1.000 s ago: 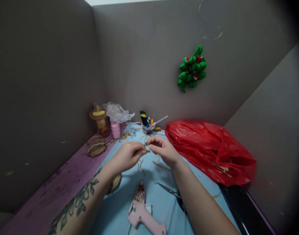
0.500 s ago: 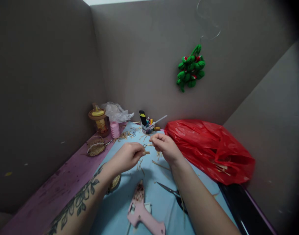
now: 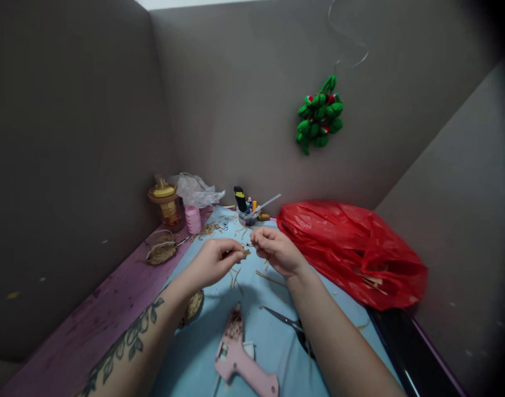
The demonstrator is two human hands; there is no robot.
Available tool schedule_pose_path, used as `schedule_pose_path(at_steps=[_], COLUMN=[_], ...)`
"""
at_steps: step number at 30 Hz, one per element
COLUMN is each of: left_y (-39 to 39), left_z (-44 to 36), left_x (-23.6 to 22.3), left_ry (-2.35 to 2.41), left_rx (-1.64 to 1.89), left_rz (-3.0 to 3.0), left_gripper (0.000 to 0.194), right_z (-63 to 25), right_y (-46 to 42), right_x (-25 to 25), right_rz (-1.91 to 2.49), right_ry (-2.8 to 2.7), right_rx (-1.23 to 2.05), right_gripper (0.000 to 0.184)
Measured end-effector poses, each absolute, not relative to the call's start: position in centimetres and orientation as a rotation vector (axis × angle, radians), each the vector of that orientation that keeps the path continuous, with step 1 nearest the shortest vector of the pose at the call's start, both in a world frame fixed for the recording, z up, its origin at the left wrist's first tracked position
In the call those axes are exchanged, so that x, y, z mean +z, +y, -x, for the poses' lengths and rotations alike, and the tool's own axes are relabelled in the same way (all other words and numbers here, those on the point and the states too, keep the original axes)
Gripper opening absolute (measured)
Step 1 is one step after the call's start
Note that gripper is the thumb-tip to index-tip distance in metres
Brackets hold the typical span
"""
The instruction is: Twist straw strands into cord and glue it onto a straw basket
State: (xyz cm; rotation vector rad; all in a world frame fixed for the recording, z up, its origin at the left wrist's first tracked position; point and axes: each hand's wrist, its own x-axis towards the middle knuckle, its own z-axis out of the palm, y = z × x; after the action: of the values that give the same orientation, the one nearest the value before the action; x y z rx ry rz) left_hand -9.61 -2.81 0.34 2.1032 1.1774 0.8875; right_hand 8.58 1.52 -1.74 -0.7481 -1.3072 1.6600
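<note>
My left hand (image 3: 219, 259) pinches a short piece of straw (image 3: 246, 252) that pokes out past the thumb and forefinger. Close by, my right hand (image 3: 276, 251) is closed with its fingertips together; a tiny thing shows at their tips, too small to name. The two hands are held above the blue-covered table, fingertips almost meeting. Below them lie a pink glue gun (image 3: 240, 353) with a stained nozzle and a pair of scissors (image 3: 283, 318), its handles partly behind my right forearm. A woven straw piece (image 3: 193, 306) is half hidden by my left forearm.
Loose straw strips (image 3: 235, 280) are scattered on the blue cover. A small woven basket (image 3: 161, 251), a pink bottle (image 3: 193, 219) and a brown-yellow container (image 3: 167, 205) stand left. Behind is a tub of tools (image 3: 248, 215); a red plastic bag (image 3: 343, 242) lies right.
My left hand has shifted slightly upward, tilting the straw piece so its end points more up. My right fingertips have come closer to it. The view has moved a little.
</note>
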Motion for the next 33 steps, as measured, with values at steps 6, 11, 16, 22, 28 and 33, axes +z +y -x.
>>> schedule_pose_path(at_steps=[6, 11, 16, 22, 28, 33], left_y=[-2.9, -2.9, -2.8, -2.8, -2.9, -2.9], left_z=[9.6, 9.7, 9.7, 9.7, 9.7, 9.7], left_x=[0.6, 0.7, 0.6, 0.5, 0.3, 0.3], left_ry=[1.076, 1.063, 1.05, 1.121, 1.142, 1.13], left_rx=[0.804, 0.823, 0.853, 0.855, 0.846, 0.824], left_rz=[-2.003, -1.89, -1.86, -1.948, -2.059, -2.066], left_gripper=[0.02, 0.02, 0.021, 0.021, 0.021, 0.02], right_z=[-8.5, -8.1, -7.5, -7.6, -7.6, -7.6], right_y=[1.5, 1.4, 1.2, 0.9, 0.6, 0.8], right_x=[-1.4, -1.2, -1.5, -1.6, -1.6, -1.9], right_rz=[0.624, 0.618, 0.794, 0.882, 0.95, 0.945], right_ry=[-1.121, -0.972, -1.143, -1.295, -1.453, -1.464], right_rx=[1.556, 1.471, 1.526, 1.51, 1.419, 1.293], right_gripper=[0.029, 0.025, 0.03, 0.037, 0.033, 0.03])
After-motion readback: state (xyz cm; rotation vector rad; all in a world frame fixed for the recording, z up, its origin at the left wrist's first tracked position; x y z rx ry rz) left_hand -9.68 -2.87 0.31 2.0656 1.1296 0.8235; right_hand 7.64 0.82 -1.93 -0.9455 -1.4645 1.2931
